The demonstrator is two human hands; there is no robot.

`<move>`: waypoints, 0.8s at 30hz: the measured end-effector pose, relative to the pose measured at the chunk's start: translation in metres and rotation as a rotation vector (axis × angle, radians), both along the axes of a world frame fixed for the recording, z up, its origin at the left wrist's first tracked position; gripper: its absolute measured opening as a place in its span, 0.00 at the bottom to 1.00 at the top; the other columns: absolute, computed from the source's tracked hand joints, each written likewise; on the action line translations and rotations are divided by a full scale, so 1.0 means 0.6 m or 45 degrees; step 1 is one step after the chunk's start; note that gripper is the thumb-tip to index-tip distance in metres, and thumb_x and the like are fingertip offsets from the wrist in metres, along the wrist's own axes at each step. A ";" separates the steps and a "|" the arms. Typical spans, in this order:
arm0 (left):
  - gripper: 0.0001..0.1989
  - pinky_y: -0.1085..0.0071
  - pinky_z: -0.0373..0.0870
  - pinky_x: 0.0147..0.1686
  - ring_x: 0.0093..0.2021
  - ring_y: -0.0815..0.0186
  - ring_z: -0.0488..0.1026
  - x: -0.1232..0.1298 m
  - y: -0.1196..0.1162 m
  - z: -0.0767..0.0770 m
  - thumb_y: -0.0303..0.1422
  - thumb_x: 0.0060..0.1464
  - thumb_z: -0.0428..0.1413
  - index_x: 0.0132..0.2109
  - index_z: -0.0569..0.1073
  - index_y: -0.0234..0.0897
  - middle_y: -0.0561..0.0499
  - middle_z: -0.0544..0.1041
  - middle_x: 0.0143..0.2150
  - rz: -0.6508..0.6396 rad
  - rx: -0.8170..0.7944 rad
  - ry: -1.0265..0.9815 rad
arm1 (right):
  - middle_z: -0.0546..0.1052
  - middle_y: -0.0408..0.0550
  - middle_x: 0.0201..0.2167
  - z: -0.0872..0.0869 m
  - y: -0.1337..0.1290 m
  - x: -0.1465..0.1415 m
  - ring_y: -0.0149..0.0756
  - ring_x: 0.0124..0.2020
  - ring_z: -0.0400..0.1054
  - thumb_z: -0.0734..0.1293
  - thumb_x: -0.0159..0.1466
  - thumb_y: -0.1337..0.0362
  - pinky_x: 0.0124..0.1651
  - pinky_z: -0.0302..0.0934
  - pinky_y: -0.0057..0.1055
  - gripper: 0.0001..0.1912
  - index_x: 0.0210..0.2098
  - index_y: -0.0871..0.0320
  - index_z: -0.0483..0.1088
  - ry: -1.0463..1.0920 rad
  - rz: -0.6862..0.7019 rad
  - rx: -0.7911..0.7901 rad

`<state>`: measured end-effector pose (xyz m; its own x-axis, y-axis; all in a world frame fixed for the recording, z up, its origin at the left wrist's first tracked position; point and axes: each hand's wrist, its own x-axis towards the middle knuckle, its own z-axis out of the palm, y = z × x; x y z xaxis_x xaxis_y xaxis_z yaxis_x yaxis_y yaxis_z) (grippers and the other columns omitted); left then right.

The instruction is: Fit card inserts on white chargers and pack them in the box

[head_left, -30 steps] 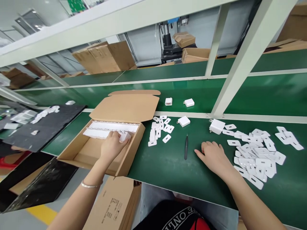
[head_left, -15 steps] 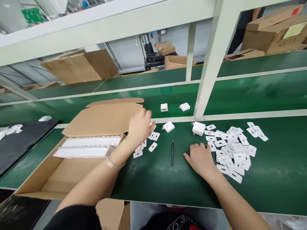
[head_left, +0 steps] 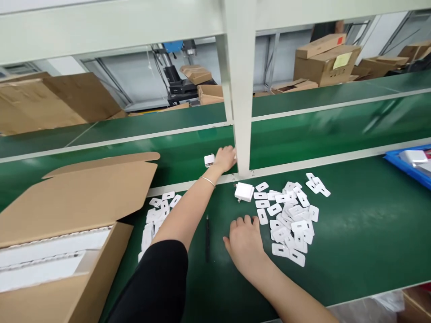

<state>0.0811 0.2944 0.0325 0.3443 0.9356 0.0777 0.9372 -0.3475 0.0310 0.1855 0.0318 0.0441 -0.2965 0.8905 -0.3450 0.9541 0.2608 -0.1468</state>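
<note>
Left hand [head_left: 225,158] out over the green strip [head_left: 191,150] past the pale rail [head_left: 303,163], at 9 o'clock of the white post [head_left: 241,98]. Fingers bent down, back of hand up. Sliver of white shows by the fingertips; can't tell if the grip has closed on anything, or if it touches the post. Far charger [head_left: 209,160], white, just beside that hand at 9 o'clock. Thin bracelet [head_left: 208,181] on the wrist, black sleeve [head_left: 158,278] up the arm.

Right hand [head_left: 245,237] palm down on the green table [head_left: 357,251], grip slack, thumb spread from bent fingers. From it:
- 12 o'clock: near charger [head_left: 244,191], white, prongs out, on the table near the post's foot.
- 9 o'clock: black tweezers [head_left: 207,237], flat, tips toward 12.
- 2 to 3 o'clock: loose heap of slotted white plates [head_left: 298,225], nearest ones just beside the fingers. Small group [head_left: 318,185] of the same apart from the heap, at its 1 to 2 o'clock.

From the tweezers, 9 to 10 o'clock: second plate cluster [head_left: 155,215], partly behind the left forearm. Beyond it, cardboard box [head_left: 107,269], lid [head_left: 84,193] folded back, white strips [head_left: 40,271] inside. Blue tray [head_left: 397,162] with white pieces at the heap's 2 to 3 o'clock, cut by the frame edge.
</note>
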 end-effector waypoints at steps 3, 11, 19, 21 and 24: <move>0.29 0.44 0.60 0.63 0.65 0.38 0.63 -0.035 -0.010 -0.001 0.31 0.68 0.48 0.73 0.59 0.32 0.28 0.66 0.66 0.173 0.069 -0.042 | 0.77 0.67 0.49 -0.001 -0.006 0.004 0.63 0.57 0.67 0.63 0.73 0.57 0.68 0.50 0.72 0.21 0.55 0.68 0.76 0.012 0.002 0.013; 0.29 0.54 0.72 0.53 0.52 0.47 0.75 -0.044 -0.038 -0.016 0.29 0.66 0.50 0.72 0.62 0.42 0.34 0.65 0.62 0.250 -0.056 -0.194 | 0.78 0.69 0.49 0.002 0.002 0.021 0.63 0.58 0.67 0.64 0.72 0.59 0.67 0.51 0.73 0.19 0.53 0.69 0.75 0.087 -0.093 0.011; 0.29 0.56 0.74 0.53 0.48 0.52 0.76 -0.067 -0.161 -0.023 0.25 0.63 0.52 0.70 0.65 0.42 0.39 0.67 0.54 0.111 -0.075 -0.357 | 0.77 0.67 0.48 0.022 0.010 0.034 0.58 0.55 0.70 0.64 0.73 0.60 0.58 0.64 0.49 0.17 0.50 0.68 0.74 0.059 -0.083 0.116; 0.28 0.58 0.73 0.56 0.51 0.54 0.75 -0.082 -0.199 -0.025 0.26 0.64 0.53 0.70 0.65 0.43 0.41 0.68 0.54 0.041 -0.085 -0.365 | 0.74 0.68 0.53 0.027 0.014 0.042 0.58 0.55 0.69 0.66 0.71 0.60 0.53 0.66 0.48 0.17 0.54 0.67 0.71 0.018 -0.178 0.182; 0.25 0.55 0.68 0.63 0.59 0.51 0.71 -0.104 -0.246 -0.019 0.28 0.66 0.53 0.69 0.67 0.42 0.41 0.70 0.56 -0.104 -0.030 -0.376 | 0.70 0.69 0.56 0.027 0.026 0.056 0.58 0.55 0.69 0.68 0.70 0.59 0.46 0.69 0.42 0.21 0.56 0.66 0.68 -0.034 -0.266 0.173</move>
<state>0.0190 0.1465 0.0208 0.3841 0.9086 0.1639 0.8555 -0.4170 0.3069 0.2193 0.0471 0.0606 -0.0933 0.9703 -0.2230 0.9925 0.0730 -0.0977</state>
